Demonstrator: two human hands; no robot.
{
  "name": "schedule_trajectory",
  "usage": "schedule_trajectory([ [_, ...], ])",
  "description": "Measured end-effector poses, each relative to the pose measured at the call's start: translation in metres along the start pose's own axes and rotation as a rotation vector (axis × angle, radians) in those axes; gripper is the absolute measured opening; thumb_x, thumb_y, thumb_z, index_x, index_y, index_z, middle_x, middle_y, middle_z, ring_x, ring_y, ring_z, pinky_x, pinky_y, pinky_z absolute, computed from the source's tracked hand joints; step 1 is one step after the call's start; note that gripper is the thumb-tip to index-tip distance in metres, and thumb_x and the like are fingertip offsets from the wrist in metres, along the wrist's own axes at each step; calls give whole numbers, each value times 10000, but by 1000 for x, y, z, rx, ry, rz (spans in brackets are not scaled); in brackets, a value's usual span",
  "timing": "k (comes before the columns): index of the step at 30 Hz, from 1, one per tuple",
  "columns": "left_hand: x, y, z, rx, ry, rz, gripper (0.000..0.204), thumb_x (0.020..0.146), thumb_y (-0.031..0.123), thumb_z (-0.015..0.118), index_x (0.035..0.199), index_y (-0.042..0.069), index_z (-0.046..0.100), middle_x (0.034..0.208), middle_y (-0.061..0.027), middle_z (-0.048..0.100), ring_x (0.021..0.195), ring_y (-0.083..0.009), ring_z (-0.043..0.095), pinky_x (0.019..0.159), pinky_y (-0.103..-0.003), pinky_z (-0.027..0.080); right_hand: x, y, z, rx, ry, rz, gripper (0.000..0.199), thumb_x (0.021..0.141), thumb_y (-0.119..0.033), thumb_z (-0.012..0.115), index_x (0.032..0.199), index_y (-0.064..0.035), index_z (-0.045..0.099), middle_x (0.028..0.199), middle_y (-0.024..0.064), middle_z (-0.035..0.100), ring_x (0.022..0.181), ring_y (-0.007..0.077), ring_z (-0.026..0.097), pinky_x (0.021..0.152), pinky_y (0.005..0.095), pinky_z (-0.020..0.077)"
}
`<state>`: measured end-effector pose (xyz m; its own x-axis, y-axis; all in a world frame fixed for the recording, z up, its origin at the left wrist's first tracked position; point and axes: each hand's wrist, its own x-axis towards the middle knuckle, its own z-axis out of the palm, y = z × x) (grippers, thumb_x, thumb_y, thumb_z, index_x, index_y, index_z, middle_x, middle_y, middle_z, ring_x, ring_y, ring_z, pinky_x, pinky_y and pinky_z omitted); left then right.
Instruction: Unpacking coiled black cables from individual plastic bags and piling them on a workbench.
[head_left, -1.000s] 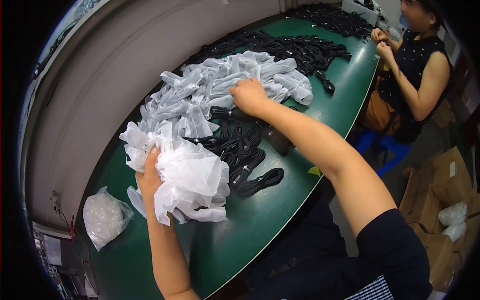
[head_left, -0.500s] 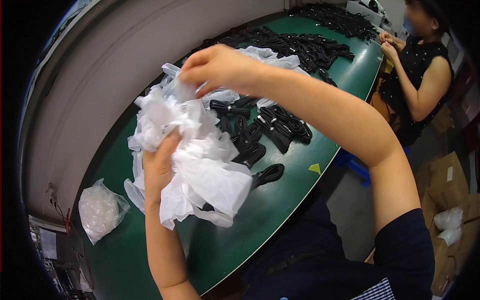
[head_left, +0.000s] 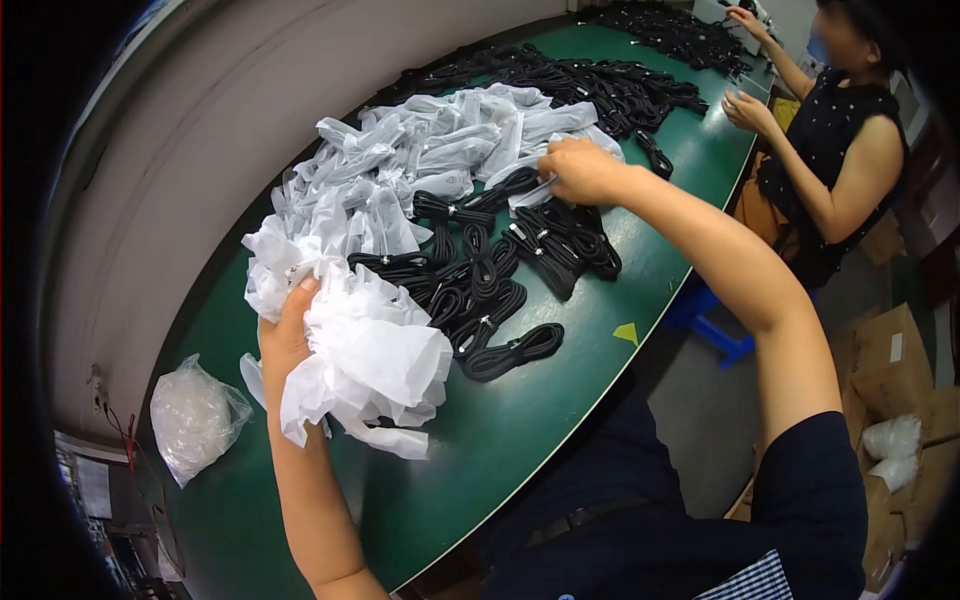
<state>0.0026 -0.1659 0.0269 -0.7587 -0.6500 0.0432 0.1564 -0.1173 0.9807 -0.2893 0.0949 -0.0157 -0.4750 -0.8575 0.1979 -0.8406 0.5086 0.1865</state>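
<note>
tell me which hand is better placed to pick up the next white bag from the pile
Probably the right hand: it is already at the near edge of the pile of white bags, fingers on one. The left hand is full, gripping a bunch of white bags nearer the body, above the green table.

The left hand [head_left: 285, 345] grips a crumpled bunch of thin white plastic bags [head_left: 370, 365] above the green oval table [head_left: 480, 450]. The right hand [head_left: 580, 170] reaches out and pinches a clear plastic sleeve at the edge of the heap of filled translucent bags [head_left: 440, 150]. Between the hands lie bundled black coiled cables [head_left: 500, 270]. A knotted clear bag of white pieces [head_left: 195, 415] sits near the table's left end. At the far right, another person's hands [head_left: 745, 105] work beside more black cables [head_left: 670, 30].
</note>
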Motion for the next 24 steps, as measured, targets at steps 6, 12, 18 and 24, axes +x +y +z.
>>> schedule_trajectory([
  [6,4,0,12,-48,-22,-42,587,750,200,711,1237,-31,479,1060,-138,608,893,-230,638,735,-341,530,12,-29,17,293,121,-15,183,736,-189,657,868,-62,648,862,125,648,871,319,625,798,422,481],
  [12,2,-6,13,-24,4,22,553,754,193,713,1215,-31,504,1038,-135,619,863,-223,644,735,-334,531,24,-25,10,647,224,179,185,733,-209,655,854,-73,687,816,141,667,786,324,637,722,397,502],
  [18,-5,7,13,81,-84,51,405,781,148,687,1130,-28,578,1000,-84,631,870,-161,618,757,-293,496,45,-40,-52,1112,263,212,215,777,-212,662,897,-38,699,742,51,660,671,133,612,643,282,494],
  [24,-2,18,51,205,-317,209,364,800,113,659,1128,-27,583,989,-45,621,870,-123,580,784,-269,455,50,-102,-103,1145,164,-41,206,820,-201,646,906,-19,690,759,23,645,667,79,579,635,245,493],
])
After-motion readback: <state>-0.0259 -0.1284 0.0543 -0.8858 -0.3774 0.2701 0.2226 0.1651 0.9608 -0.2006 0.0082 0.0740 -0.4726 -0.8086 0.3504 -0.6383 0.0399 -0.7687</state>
